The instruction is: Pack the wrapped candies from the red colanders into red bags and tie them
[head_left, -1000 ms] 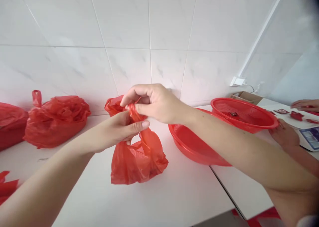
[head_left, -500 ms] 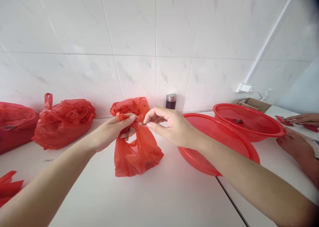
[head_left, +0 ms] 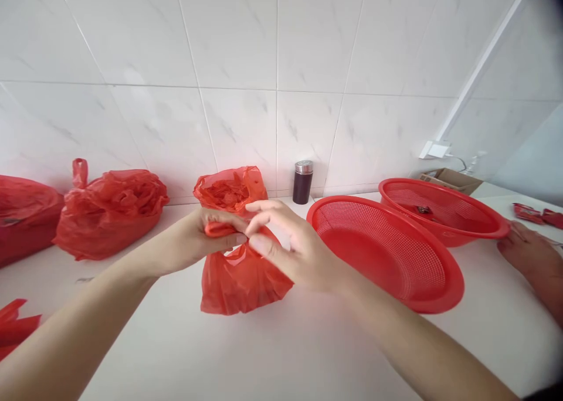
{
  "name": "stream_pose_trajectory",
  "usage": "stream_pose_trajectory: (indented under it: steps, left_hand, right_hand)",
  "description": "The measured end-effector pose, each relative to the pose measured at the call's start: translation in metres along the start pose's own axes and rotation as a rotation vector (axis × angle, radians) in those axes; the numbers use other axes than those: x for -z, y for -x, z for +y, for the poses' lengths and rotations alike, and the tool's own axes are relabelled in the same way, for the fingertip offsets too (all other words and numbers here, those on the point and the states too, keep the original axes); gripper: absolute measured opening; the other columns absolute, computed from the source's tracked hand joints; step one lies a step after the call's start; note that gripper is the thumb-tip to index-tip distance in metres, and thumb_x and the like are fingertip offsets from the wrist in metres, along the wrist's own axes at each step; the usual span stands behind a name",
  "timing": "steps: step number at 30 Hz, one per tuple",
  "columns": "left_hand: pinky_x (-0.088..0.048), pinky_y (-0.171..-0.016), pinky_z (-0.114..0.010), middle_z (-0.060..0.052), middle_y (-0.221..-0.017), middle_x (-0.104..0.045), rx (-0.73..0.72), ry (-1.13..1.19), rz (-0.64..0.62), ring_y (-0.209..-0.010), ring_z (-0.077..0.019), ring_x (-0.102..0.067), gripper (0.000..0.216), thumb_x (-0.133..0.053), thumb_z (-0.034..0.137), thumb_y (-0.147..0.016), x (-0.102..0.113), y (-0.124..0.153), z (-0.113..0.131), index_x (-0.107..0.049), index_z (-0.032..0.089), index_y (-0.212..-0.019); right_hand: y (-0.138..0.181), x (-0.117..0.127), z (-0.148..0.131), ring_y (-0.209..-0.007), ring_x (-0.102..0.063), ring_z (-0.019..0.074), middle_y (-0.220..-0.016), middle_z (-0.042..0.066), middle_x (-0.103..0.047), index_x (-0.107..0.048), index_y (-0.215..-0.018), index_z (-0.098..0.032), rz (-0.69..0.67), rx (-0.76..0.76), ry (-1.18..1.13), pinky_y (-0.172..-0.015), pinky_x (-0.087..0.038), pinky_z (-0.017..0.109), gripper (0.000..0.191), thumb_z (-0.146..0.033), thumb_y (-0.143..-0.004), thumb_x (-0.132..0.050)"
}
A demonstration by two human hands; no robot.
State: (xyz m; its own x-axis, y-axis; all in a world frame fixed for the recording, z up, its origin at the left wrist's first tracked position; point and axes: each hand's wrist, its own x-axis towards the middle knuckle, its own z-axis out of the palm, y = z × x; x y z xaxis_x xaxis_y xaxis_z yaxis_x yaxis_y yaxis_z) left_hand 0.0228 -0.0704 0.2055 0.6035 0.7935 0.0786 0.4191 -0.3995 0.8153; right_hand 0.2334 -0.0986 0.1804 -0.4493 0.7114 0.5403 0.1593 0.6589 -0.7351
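Note:
A small red plastic bag [head_left: 240, 284] sits on the white counter [head_left: 281, 354] in the middle of the view. My left hand [head_left: 200, 240] is closed around its twisted neck. My right hand [head_left: 288, 245] is right beside it, fingers curled and pinching the bag's top, partly blurred. The bag's loose upper end [head_left: 229, 187] sticks up behind both hands. What is inside the bag is hidden.
Two red perforated baskets [head_left: 387, 254] [head_left: 444, 210] lie to the right. A dark bottle with a silver cap [head_left: 302, 182] stands by the tiled wall. Full red bags [head_left: 109, 210] [head_left: 24, 213] sit at the left. Another person's hand [head_left: 530, 263] rests at the right edge.
My right hand came down from above the bag, went round its neck and now sits low in front of the left hand. The other person's hand drew back from the far basket.

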Motion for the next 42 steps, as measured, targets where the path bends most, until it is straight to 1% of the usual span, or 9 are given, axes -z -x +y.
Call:
stream_pose_trajectory:
  steps: [5,8,10,17,23,26,32,38,42]
  left_hand:
    - [-0.040,-0.047,-0.024,0.003,-0.057,-0.055,-0.041,-0.424,0.264,-0.050,-0.0136,-0.050,0.030,-0.041,0.004,-0.064,-0.020,-0.001,-0.009,-0.061,0.025,-0.074]
    - [-0.041,-0.049,-0.023,0.001,-0.076,-0.066,-0.159,-0.608,0.505,-0.056,-0.0129,-0.056,0.036,-0.038,0.002,-0.065,-0.029,0.000,-0.018,-0.058,0.024,-0.085]
    - [-0.046,-0.054,-0.023,-0.002,-0.096,-0.069,-0.208,-0.605,0.555,-0.070,-0.0149,-0.063,0.037,-0.040,0.004,-0.070,-0.031,0.000,-0.021,-0.060,0.024,-0.094]
    - [-0.051,-0.078,-0.030,-0.004,-0.103,-0.073,-0.163,-0.429,0.605,-0.092,-0.0203,-0.067,0.033,-0.047,0.031,-0.092,-0.037,0.006,-0.041,-0.065,0.028,-0.119]
    - [-0.051,-0.091,-0.039,-0.004,-0.088,-0.074,0.024,0.060,1.187,-0.087,-0.0214,-0.069,0.027,-0.052,0.042,-0.090,-0.048,0.028,-0.097,-0.069,0.022,-0.095]
    - [-0.050,-0.095,-0.043,-0.004,-0.080,-0.072,0.106,0.350,1.343,-0.084,-0.0230,-0.070,0.027,-0.057,0.045,-0.087,-0.060,0.045,-0.123,-0.064,0.019,-0.083]
    - [-0.048,-0.096,-0.042,-0.004,-0.089,-0.071,0.193,0.285,1.223,-0.094,-0.0236,-0.068,0.028,-0.048,0.046,-0.091,-0.085,0.056,-0.125,-0.059,0.021,-0.089]
    - [-0.051,-0.081,-0.032,-0.006,-0.100,-0.065,0.248,-0.086,1.097,-0.092,-0.0199,-0.064,0.036,-0.027,0.046,-0.097,-0.078,0.022,-0.137,-0.054,0.022,-0.097]
    - [-0.042,-0.072,-0.031,-0.003,-0.095,-0.067,0.373,-0.261,0.966,-0.082,-0.0204,-0.060,0.027,-0.036,0.041,-0.094,-0.070,0.000,-0.160,-0.058,0.027,-0.096]
  right_hand:
    - [-0.007,-0.026,0.043,-0.083,-0.064,0.0145,-0.099,0.001,-0.064,-0.052,-0.123,-0.029,0.077,-0.295,-0.295,-0.078,-0.052,0.032,0.031,-0.043,-0.097,-0.040]
    - [-0.008,-0.039,0.056,-0.067,-0.062,0.0128,-0.087,-0.002,-0.064,-0.052,-0.123,-0.031,-0.006,-0.316,-0.479,-0.068,-0.053,0.030,0.031,-0.042,-0.095,-0.045]
    - [-0.007,-0.042,0.059,-0.070,-0.064,0.0136,-0.083,-0.003,-0.063,-0.056,-0.118,-0.029,-0.024,-0.293,-0.560,-0.072,-0.053,0.030,0.028,-0.041,-0.094,-0.049]
    - [-0.003,-0.041,0.047,-0.088,-0.063,0.0157,-0.086,0.001,-0.065,-0.059,-0.083,-0.022,0.288,-0.154,-0.482,-0.086,-0.050,0.031,0.028,-0.045,-0.095,-0.047]
    - [0.000,-0.044,0.067,-0.066,-0.067,0.0149,-0.073,-0.002,-0.062,-0.048,-0.081,-0.023,0.661,-0.269,-0.718,-0.068,-0.056,0.030,0.029,-0.050,-0.092,-0.051]
    - [-0.003,-0.052,0.095,-0.064,-0.067,0.0147,-0.065,-0.005,-0.056,-0.044,-0.079,-0.024,0.812,-0.391,-0.849,-0.065,-0.056,0.029,0.030,-0.049,-0.089,-0.054]
    - [-0.008,-0.077,0.136,-0.062,-0.066,0.0134,-0.071,-0.005,-0.055,-0.038,-0.081,-0.024,0.818,-0.564,-0.772,-0.067,-0.057,0.031,0.031,-0.053,-0.092,-0.044]
    - [-0.001,-0.105,0.142,-0.080,-0.063,0.0143,-0.095,0.002,-0.063,-0.045,-0.095,-0.025,0.521,-0.451,0.107,-0.071,-0.048,0.027,0.033,-0.045,-0.100,-0.019]
    - [0.001,-0.114,0.155,-0.072,-0.059,0.0161,-0.087,0.000,-0.065,-0.052,-0.094,-0.026,0.375,-0.453,0.300,-0.064,-0.039,0.026,0.031,-0.042,-0.099,-0.027]
